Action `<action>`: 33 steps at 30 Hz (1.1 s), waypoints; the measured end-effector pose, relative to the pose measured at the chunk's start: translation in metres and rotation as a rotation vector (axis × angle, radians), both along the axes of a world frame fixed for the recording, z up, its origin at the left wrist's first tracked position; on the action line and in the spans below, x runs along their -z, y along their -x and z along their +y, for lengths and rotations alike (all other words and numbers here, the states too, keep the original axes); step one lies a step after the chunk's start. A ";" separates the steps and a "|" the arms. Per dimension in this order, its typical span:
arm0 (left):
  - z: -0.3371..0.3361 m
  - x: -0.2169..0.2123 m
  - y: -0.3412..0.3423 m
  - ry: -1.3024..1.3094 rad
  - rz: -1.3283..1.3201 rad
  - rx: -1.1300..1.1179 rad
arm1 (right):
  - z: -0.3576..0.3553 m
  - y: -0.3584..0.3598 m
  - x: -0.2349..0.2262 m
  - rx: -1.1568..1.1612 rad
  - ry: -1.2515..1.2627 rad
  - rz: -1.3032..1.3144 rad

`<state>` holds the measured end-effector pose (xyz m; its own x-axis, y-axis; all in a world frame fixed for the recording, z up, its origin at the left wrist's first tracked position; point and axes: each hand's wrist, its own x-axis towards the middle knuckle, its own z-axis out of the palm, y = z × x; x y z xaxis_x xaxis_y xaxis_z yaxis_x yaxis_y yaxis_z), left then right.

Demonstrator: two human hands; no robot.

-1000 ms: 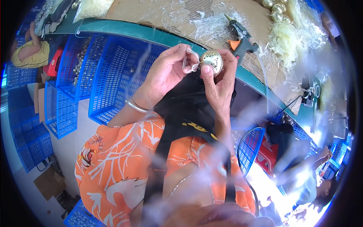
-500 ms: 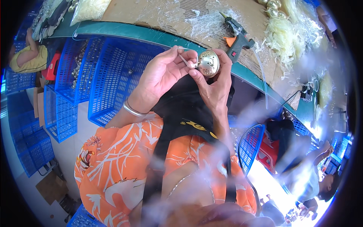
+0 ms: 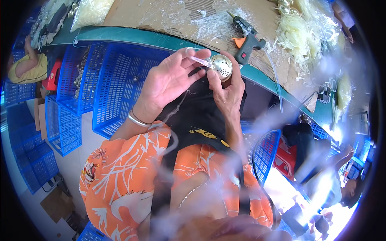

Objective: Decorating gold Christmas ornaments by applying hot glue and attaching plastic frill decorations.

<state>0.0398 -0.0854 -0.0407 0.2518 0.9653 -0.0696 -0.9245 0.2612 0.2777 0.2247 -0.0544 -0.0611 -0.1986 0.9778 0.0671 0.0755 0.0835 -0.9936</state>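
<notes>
A round gold ornament (image 3: pixel 222 66) with cut-out patterns is gripped in my right hand (image 3: pixel 230 89), thumb on its near side and fingers around the far side. My left hand (image 3: pixel 163 80) is beside it on the left, thumb and index finger closed on a pale, sheer ribbon (image 3: pixel 202 61). The ribbon runs from those fingertips to the ornament's left side; its attachment there is partly hidden by fingers. Both hands are above my black apron (image 3: pixel 189 114), close to the table edge.
A glue gun (image 3: pixel 250 47) lies on the cardboard-covered table (image 3: pixel 161 16), trailing a clear glue stick (image 3: pixel 276 72). Pale ribbons (image 3: pixel 295 40) are heaped to its right. A blue crate (image 3: pixel 116 86) stands at the left below the teal edge (image 3: pixel 132 35). Co-workers sit on both sides.
The ornament has turned in my right hand, so its lettering gives way to the cut-out pattern. My left fingers have shifted slightly, and the ribbon now stretches out flatter between them and the ornament.
</notes>
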 end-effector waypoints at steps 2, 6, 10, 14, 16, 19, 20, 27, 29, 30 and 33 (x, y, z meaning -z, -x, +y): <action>-0.001 0.007 -0.003 -0.314 0.345 -0.078 | 0.000 0.001 -0.001 0.011 0.030 0.024; 0.003 0.019 -0.016 -0.372 0.692 -0.288 | -0.001 0.005 0.002 0.032 -0.051 0.030; 0.008 0.015 -0.028 -0.387 0.879 -0.381 | 0.000 0.006 0.006 0.059 -0.128 -0.024; 0.010 0.007 -0.028 -0.222 0.663 -0.215 | -0.002 0.008 -0.005 -0.023 -0.034 0.117; 0.011 0.006 -0.026 -0.175 0.551 -0.175 | -0.002 0.004 -0.005 -0.010 -0.120 0.082; 0.018 0.005 -0.024 -0.166 0.564 -0.250 | 0.008 -0.013 -0.004 0.279 -0.138 -0.061; 0.021 0.004 -0.020 -0.189 0.612 -0.271 | 0.017 -0.022 -0.007 0.349 -0.148 -0.196; 0.035 0.000 -0.011 -0.230 0.809 -0.410 | 0.059 -0.019 -0.009 0.364 -0.322 -0.817; 0.040 0.002 -0.008 -0.254 0.846 -0.439 | 0.065 -0.014 -0.007 0.388 -0.321 -0.803; 0.041 0.000 -0.008 -0.261 0.871 -0.451 | 0.066 -0.014 -0.007 0.412 -0.263 -0.776; 0.044 -0.003 -0.001 -0.278 0.937 -0.458 | 0.070 -0.014 -0.009 0.447 -0.167 -0.703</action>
